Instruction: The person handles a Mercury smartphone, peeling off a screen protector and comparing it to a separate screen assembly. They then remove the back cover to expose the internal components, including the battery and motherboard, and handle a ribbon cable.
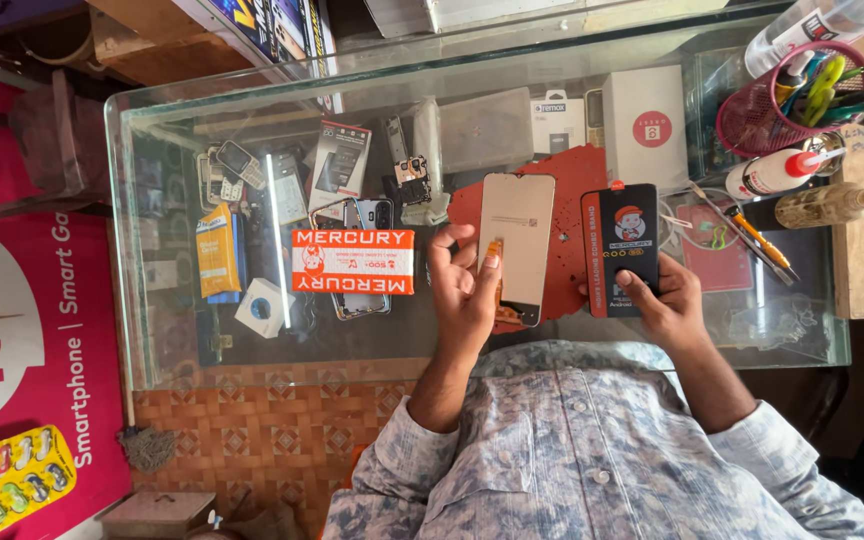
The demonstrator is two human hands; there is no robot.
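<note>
At the glass counter (152, 340), my left hand (464, 290) pinches the thin, brittle phone screen panel (515, 235) by its near edge; my right hand (664, 300) grips a black packet (620, 248) just right.

Orange-white box (353, 261) left; black packet (619, 248) right; white boxes (644, 125) behind.

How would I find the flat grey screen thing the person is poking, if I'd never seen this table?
Start at the glass counter and find the dark red mat near its middle. The phone screen panel lies on that mat, under the left hand. It is the plain grey slab with rounded corners, unlike the black printed packet beside it that the right hand touches.
</note>
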